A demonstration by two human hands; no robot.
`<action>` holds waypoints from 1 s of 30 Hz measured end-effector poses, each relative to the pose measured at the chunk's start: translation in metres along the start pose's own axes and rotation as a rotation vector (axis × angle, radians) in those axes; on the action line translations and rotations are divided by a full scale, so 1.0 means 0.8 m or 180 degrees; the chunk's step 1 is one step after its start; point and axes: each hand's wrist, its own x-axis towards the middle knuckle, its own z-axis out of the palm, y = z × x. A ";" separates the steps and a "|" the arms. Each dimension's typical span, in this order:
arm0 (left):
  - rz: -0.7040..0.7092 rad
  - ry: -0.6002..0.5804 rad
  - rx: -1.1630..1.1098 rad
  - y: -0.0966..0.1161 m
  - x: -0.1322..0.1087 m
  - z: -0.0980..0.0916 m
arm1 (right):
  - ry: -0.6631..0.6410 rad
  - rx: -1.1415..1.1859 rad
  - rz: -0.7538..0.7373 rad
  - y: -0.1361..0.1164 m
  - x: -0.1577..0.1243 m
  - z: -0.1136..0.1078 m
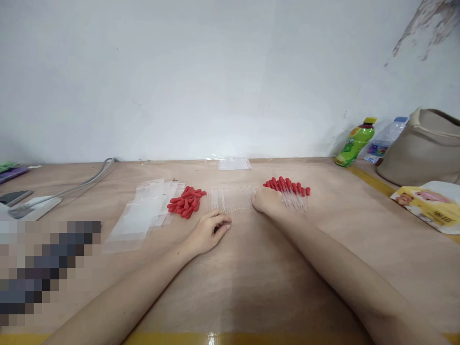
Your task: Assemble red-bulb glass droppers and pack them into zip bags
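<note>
A row of clear thin tubes [233,199] lies side by side on the table. My left hand [210,231] rests just in front of the row's left end, fingers loosely curled, thumb apart from them, nothing visible between. At the right end of the row is my right hand [266,199], closed, with its fingertips turned away; what they grip is hidden. Right beside it lie droppers with red rubber bulbs [287,184] on clear tubes, laid in a slanting row. A pile of loose red rubber bulbs [186,202] sits left of the tubes.
Clear plastic bags [132,220] overlap at the left, and another small bag [235,164] lies by the wall. A grey cable [89,179] and a phone [16,197] are far left. Right are a green bottle [355,143], a clear bottle [383,143], a beige bag [420,148] and a yellow packet [431,206].
</note>
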 end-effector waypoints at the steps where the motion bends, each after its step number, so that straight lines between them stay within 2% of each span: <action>1: 0.0009 0.0002 0.0003 0.000 0.000 0.000 | 0.0027 -0.0008 -0.0017 0.000 -0.002 0.000; 4: 0.0027 0.0003 -0.0023 0.004 -0.001 0.001 | 0.0262 -0.0047 -0.0220 0.004 -0.014 0.001; 8: 0.0022 0.0131 0.0141 0.009 -0.001 -0.005 | 0.0801 0.0175 -0.1295 0.021 -0.046 0.002; 10: 0.0020 0.0382 0.0405 0.005 0.005 -0.019 | 0.0902 0.0393 -0.1819 0.032 -0.063 0.001; 12: -0.0090 0.0662 0.0702 -0.007 0.015 -0.042 | 0.0919 0.0536 -0.2083 0.042 -0.079 0.000; 14: -0.0303 0.0736 0.0960 -0.025 0.029 -0.069 | 0.0907 0.0648 -0.2162 0.047 -0.090 -0.001; 16: -0.0486 0.0462 0.1360 -0.045 0.043 -0.095 | 0.0884 0.0736 -0.2196 0.050 -0.096 -0.001; 19: -0.0478 0.0159 0.1493 -0.068 0.060 -0.120 | 0.0879 0.0826 -0.2265 0.051 -0.097 0.002; 26: -0.0605 -0.0187 0.1674 -0.091 0.073 -0.126 | 0.0789 0.1140 -0.2384 0.055 -0.088 0.017; 30: -0.0585 -0.0057 0.1679 -0.087 0.068 -0.128 | 0.0799 0.1174 -0.2356 0.055 -0.087 0.017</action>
